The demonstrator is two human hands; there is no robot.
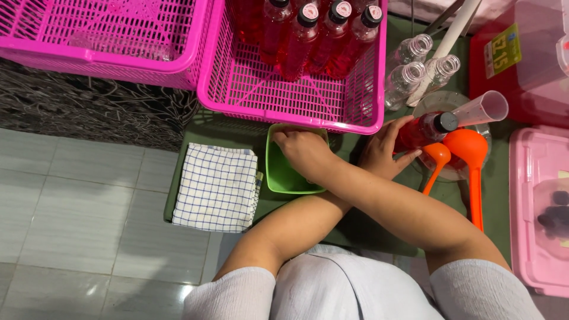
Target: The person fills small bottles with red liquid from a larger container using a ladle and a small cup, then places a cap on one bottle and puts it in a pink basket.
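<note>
Here the arms are crossed. The right hand point(303, 149) reaches across into the small square green plastic container point(283, 178), fingers curled down inside it (whether they pinch anything cannot be told). The left hand point(385, 151) wraps its fingers around a capped plastic bottle of red liquid point(424, 129), lying tilted just beside an orange plastic funnel point(437, 155) and an orange plastic ladle point(468, 148). A folded white-and-blue checked cloth point(217, 186) lies just left of the container, below a pink plastic basket point(296, 98) holding more red bottles.
</note>
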